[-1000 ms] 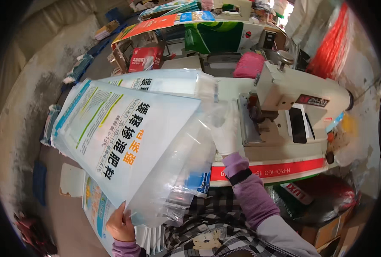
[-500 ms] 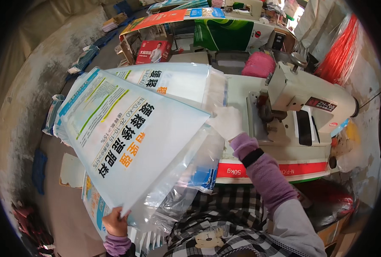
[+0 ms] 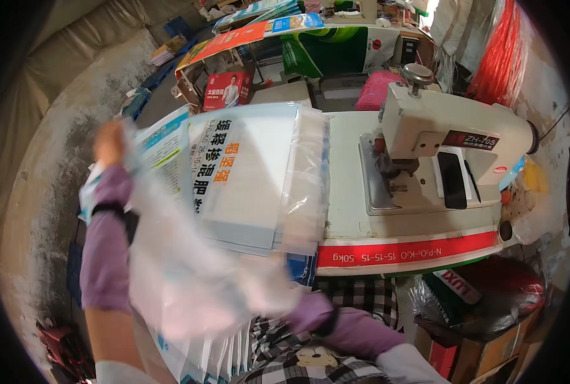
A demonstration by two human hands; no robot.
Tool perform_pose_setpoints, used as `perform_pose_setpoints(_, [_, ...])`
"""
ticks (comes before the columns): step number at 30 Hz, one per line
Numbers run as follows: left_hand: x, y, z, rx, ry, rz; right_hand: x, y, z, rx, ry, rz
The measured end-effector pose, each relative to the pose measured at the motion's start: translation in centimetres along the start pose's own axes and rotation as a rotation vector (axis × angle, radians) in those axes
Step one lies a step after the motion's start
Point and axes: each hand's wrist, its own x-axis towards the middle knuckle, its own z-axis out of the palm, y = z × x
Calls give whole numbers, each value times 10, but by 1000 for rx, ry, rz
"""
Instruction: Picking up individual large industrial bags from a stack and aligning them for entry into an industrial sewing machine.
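- One white plastic sack [image 3: 176,269], streaked with motion blur: slung diagonally between the person's two hands, in front of the left part of the sack pile.
- One left hand [image 3: 110,143], bare: raised at the sack's upper left end; fingers too blurred for me to tell how far they close or whether they grip.
- One right hand [image 3: 269,292], whitish, seemingly gloved: low, at the sack's lower right end; finger spread and hold likewise lost in blur, cannot tell.
- Purple sleeves [image 3: 105,262], a pair: each with a black band near the wrist.
- One sack pile [image 3: 253,160], printed in black and orange: flat on the pale table [image 3: 345,160], clear film along its right side.
- One fan of white sack edges [image 3: 214,355]: below the slung sack, beside the checked apron [image 3: 361,297].
- One cream sewing machine [image 3: 451,115]: on the table, right of the pile.
- One dark phone [image 3: 452,180], one pen [image 3: 472,181]: side by side, just before the machine's arm.
- One pink bundle [image 3: 376,91]: behind the machine.
- Red strands [image 3: 502,57]: hanging at far right.
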Motion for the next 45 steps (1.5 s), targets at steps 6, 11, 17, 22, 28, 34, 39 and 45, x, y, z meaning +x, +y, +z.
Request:
perform_pose_setpoints(6, [-58,410,123,-908,-125,959,-205,22,-149,-417,699,691])
perform_pose_setpoints(11, [-118,530,157,-1319,-402,985,-227,-48,-150,-474,879,936])
perform_pose_setpoints(17, [-154,570,152,-986,-424,1131,-264,-59,-177,-681,381,1278])
perform_pose_setpoints(22, [-135,560,144,-1137,-586,1144,-285,-58,-148,-631,562,1067])
perform_pose_setpoints(28, [-139,585,42,-382,-731,1185,-255,-8,-163,-848,509,903])
perform_pose_setpoints(34, [-154,483,-126,57,-1494,1762,-165,-23,-180,-902,548,829])
perform_pose_setpoints(39, [-53,426,-47,53,-962,1304,-122,54,-234,-1077,494,795])
perform_pose_setpoints(45, [-233,380,-99,-432,-1544,1259,-99,63,-179,-313,498,872])
